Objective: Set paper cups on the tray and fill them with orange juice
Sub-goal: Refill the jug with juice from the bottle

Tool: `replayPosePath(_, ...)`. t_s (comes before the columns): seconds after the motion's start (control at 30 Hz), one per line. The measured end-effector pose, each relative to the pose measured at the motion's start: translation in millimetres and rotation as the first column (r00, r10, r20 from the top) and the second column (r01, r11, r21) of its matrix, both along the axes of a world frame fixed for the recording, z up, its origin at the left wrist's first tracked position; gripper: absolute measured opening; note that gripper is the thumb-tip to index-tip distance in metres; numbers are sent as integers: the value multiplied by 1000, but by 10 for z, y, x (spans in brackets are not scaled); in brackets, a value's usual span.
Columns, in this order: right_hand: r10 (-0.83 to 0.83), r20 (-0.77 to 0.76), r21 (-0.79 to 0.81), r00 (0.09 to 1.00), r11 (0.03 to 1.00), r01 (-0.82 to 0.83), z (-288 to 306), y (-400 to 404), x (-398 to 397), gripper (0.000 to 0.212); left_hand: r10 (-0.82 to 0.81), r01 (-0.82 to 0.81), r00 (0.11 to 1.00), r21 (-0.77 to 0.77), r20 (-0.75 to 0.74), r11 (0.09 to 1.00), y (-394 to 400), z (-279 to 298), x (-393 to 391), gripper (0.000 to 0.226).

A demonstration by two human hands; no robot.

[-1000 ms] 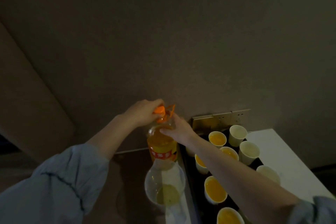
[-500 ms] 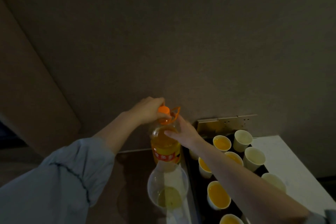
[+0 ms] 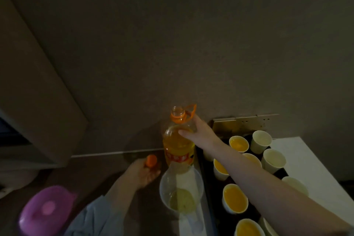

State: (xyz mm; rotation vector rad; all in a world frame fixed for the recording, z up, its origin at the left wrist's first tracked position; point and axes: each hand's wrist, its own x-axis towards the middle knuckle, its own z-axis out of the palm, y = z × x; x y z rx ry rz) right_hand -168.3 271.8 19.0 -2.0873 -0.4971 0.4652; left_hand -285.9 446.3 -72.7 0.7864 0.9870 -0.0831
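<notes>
While the right hand point(image 3: 199, 134) curled round the shoulder of the uncapped juice bottle point(image 3: 179, 143), the left hand point(image 3: 142, 173) pinched its orange cap point(image 3: 151, 161) low beside it. A clear measuring jug point(image 3: 181, 193) stood before the bottle, a purple lid point(image 3: 47, 210) at left. The right forearm crossed the dark tray point(image 3: 210, 188), hiding several paper cups point(image 3: 234, 198); dim light blurred the rest.

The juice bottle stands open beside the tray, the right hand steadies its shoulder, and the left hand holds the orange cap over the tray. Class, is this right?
Not quite. The head view shows the left hand holding the orange cap over the dark counter left of the juice bottle, not over the tray. The rest holds: the bottle is open, and the right hand steadies its shoulder.
</notes>
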Motion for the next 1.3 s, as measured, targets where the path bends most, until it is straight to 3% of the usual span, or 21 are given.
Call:
replayPosePath(0.17, -15, -62, 28, 998, 999, 17, -83, -71, -6, 73, 136, -141, 979, -19, -149, 990, -59, -555, -124, 39)
replayPosePath(0.3, -10, -111, 69, 994, 997, 18, -150, -140, -34, 81, 128, -125, 971, 27, -204, 992, -75, -714, -76, 39)
replayPosePath(0.5, -28, -172, 49, 985, 998, 37, -221, -198, 49, 89, -103, 147, 960, 155, -260, 977, -29, -612, -151, 39)
replayPosePath(0.6, -49, -223, 32, 974, 998, 57, -284, -205, 127, 100, -208, 323, 921, 349, -329, 880, 59, -512, -173, 40)
replayPosePath(0.67, -36, -256, 3, 966, 999, 38, -337, -191, 176, 106, -186, 301, 948, 542, -257, 784, 141, -416, -46, 42)
replayPosePath(0.73, -6, -283, -38, 959, 999, -5, -399, -158, 203, 108, -260, 271, 959, 636, -113, 723, 162, -201, 134, 52)
replayPosePath(0.8, 1, -310, -28, 951, 1000, -10, -478, -118, 210, 107, -455, 342, 890, 676, -11, 653, 105, 43, 320, 56)
replayPosePath(0.9, -4, -320, 4, 947, 1000, 5, -560, -84, 199, 99, -601, 470, 798, 674, -47, 570, -25, 293, 510, 58)
replayPosePath(1.07, 52, -249, 10, 967, 999, -51, -606, -57, 212, 100, -676, 547, 733, 656, -77, 519, -29, 406, 593, 68)
replayPosePath(1.2, 64, -195, 98, 979, 994, -45, -659, -75, 164, 97, -673, 452, 738, 704, 50, 549, -103, 396, 550, 71)
replayPosePath(1.3, 93, -169, 145, 981, 987, -68, -677, -126, 130, 89, -669, 425, 741, 726, 65, 541, -94, 384, 526, 78)
